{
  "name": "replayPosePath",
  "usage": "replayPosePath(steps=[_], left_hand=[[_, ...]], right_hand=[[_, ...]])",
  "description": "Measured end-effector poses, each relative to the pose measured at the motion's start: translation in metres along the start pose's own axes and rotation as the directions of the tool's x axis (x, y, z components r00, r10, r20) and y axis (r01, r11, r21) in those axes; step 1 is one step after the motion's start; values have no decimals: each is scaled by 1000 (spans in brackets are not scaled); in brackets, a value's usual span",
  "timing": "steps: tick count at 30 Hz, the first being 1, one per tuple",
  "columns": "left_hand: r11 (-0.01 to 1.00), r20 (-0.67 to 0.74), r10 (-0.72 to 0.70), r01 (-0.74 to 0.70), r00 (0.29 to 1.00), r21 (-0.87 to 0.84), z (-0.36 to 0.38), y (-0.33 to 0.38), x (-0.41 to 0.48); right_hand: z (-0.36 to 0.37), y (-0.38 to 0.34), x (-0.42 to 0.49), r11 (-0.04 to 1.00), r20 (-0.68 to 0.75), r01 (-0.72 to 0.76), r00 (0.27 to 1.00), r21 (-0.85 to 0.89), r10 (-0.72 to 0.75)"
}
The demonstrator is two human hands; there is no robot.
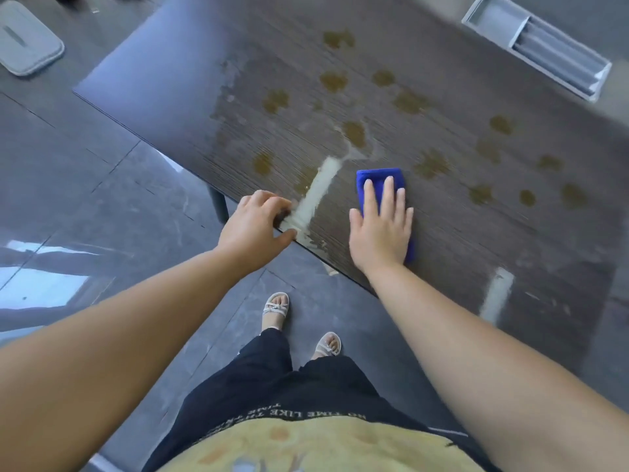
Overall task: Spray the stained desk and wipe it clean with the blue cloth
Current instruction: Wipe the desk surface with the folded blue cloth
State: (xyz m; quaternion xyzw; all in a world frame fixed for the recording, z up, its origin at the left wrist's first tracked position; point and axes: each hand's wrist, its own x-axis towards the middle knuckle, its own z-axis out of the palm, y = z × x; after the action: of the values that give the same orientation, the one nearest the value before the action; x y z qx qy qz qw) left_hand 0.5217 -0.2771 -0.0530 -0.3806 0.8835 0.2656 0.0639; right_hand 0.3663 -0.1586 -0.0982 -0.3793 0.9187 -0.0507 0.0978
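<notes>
- Cloth (378, 173): blue, folded, lying flat on the bench (476, 233) at mid-frame, a little in from the near edge. Its long axis runs from that edge up into the frame.
- Right hand (381, 229): laid flat on the cloth with fingers straight, pressing it down; it is the nearer of the two hands.
- Left hand (253, 226): fingers curled over the near bench edge with the thumb along it, left of the cloth and beside a pale tape strip (318, 192).
- Stains (354, 132): brown spots scattered above and to the right of the cloth, the nearest just beyond the fingertips; a wet sheen lies upper centre.
- Room: judging from this, strokes up and rightward have an open surface. A tray (537, 46) sits well away at upper right, and the near edge limits the pull back.
- No spray bottle is in view.
</notes>
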Motion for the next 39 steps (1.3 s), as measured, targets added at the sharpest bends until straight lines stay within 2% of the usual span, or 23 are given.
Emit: replayPosePath(steps=[1,3,5,7,9,12,14,16,18,20,21,24,26,28,29,31,33,35,37,39], left_hand=[[1000,-29,-3,3,1000,-17,-5,-5,1],[999,-137,-35,34,990,-12,-19,-22,9],[995,-188,-102,103,977,-2,-30,-36,19],[989,-143,-133,140,981,38,-40,-51,30],[988,-93,-109,118,990,104,-45,-62,40],[987,-56,-84,91,995,130,-49,-74,48],[987,-40,-88,92,995,133,-49,-79,51],[983,-31,-84,88,996,158,-48,-82,51],[981,-27,-80,83,996,175,-48,-82,51],[979,-19,-75,77,997,187,-47,-84,50],[979,-15,-68,69,998,193,-47,-85,50],[978,-14,-52,54,999,201,-47,-87,50],[975,1,-44,43,999,217,-47,-87,52],[972,20,-39,33,999,233,-47,-86,52],[972,29,-45,37,999,232,-47,-86,51],[971,33,-56,47,998,235,-47,-86,51],[968,34,-50,40,998,248,-47,-86,51],[971,34,-44,35,998,238,-47,-86,51],[974,38,-42,32,998,226,-46,-89,51],[972,44,-40,29,998,235,-45,-90,51]], right_hand=[[3,-17,-3,999,12,32,999,12,-33],[8,-35,-12,969,64,248,966,16,-249],[7,-21,-19,869,81,496,866,2,-494],[7,6,-16,796,80,605,794,-7,-603],[2,22,-10,853,81,522,851,-3,-520],[2,-9,9,979,9,204,979,-17,-203],[8,-48,18,995,-8,103,995,-20,-103],[13,-73,17,971,2,238,971,7,-238],[16,-63,7,857,59,515,856,-11,-514],[12,-32,3,748,96,663,745,-3,-660],[9,-15,4,750,91,661,748,-13,-658],[-1,0,20,897,43,436,900,-64,-434],[2,-28,37,969,15,240,971,-59,-239],[7,-69,45,992,-1,122,993,-35,-122],[11,-87,43,991,-7,129,992,-27,-129],[17,-103,30,951,14,309,951,-6,-309],[19,-87,14,833,61,553,832,-8,-551],[14,-59,12,751,87,661,747,4,-659],[8,-44,23,794,82,607,793,-20,-604],[4,-55,44,900,55,433,901,-41,-431]])
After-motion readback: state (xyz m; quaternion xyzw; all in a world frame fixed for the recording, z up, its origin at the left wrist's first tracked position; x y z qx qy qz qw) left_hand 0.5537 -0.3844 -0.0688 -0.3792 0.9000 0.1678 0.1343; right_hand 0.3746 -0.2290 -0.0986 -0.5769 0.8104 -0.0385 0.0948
